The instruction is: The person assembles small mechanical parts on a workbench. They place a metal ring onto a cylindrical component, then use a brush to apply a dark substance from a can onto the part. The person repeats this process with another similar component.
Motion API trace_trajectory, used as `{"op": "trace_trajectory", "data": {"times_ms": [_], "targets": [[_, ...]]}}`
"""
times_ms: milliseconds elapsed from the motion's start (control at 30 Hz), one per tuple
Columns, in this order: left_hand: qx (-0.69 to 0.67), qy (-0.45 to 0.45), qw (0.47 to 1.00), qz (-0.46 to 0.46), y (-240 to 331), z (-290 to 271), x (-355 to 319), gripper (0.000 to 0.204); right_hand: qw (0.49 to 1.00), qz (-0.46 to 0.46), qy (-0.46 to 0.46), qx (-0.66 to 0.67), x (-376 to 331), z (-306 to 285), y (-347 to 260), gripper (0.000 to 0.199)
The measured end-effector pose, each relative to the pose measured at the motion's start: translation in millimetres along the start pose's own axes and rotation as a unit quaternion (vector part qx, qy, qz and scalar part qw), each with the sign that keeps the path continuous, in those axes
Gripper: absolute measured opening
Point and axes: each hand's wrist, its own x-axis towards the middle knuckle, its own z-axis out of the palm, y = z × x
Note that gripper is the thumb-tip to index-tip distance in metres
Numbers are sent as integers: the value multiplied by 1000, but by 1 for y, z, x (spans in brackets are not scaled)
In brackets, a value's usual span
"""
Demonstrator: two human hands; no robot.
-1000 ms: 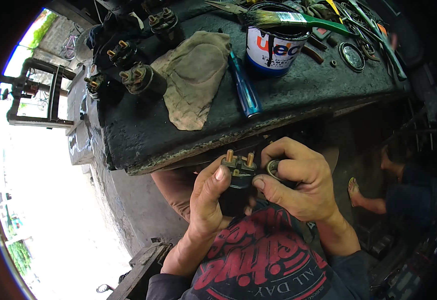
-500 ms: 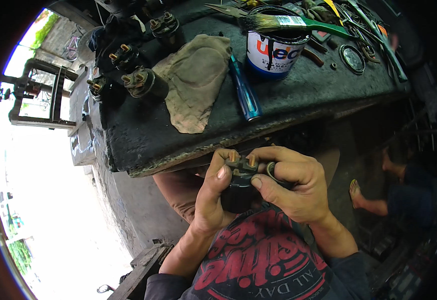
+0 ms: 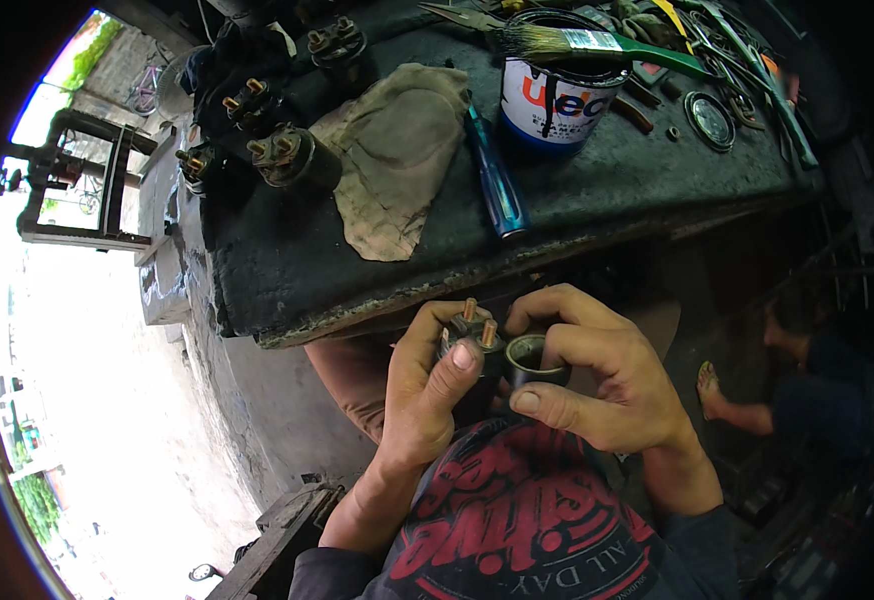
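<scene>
My left hand (image 3: 422, 385) is closed round a black starter solenoid (image 3: 487, 350) with two copper studs pointing up. Its thumb presses on the near side of the solenoid's top. Just to the right, my right hand (image 3: 612, 375) pinches a small dark metal cup or ring (image 3: 538, 362) with a pale rim, its hollow mouth facing up. The two parts are close together; whether they touch lower down I cannot tell. Both hands are in front of the bench edge, above my lap. The solenoid's lower body is hidden by my fingers.
On the dark bench (image 3: 287, 270) stand more solenoids (image 3: 295, 160) at the left, beside a stained sandpaper-like sheet (image 3: 397, 150). A blue-handled screwdriver (image 3: 497, 180) lies near a paint can (image 3: 557, 105) with a green-handled brush (image 3: 597, 45) across it. Tools and a round lid (image 3: 709, 120) are at right.
My right hand has moved off the solenoid and turned, showing the cup's open mouth. The solenoid has tilted in my left hand, whose thumb now lies across its top.
</scene>
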Motion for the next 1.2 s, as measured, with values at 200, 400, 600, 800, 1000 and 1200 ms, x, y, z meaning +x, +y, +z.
{"op": "trace_trajectory", "data": {"times_ms": [200, 400, 600, 800, 1000, 1200], "targets": [[-45, -6, 999, -12, 4, 3, -2, 65, 999, 28, 18, 15, 1, 1, -7, 31], [-120, -31, 991, -57, 7, 3, -6, 65, 998, 2, 52, -45, 4, 1, -4, 33], [-206, -48, 973, -90, 5, 4, -7, 61, 997, 2, 55, -53, 2, 2, 0, 32], [-241, -54, 965, -90, 2, 4, -6, 61, 997, 0, 56, -48, 4, 2, 3, 31], [-239, -41, 968, -61, 1, 5, -4, 55, 997, 22, 50, -61, 0, 0, -5, 28], [-240, -69, 966, -59, -1, 4, -5, 60, 997, 27, 40, -56, 0, -1, -3, 26]]}}
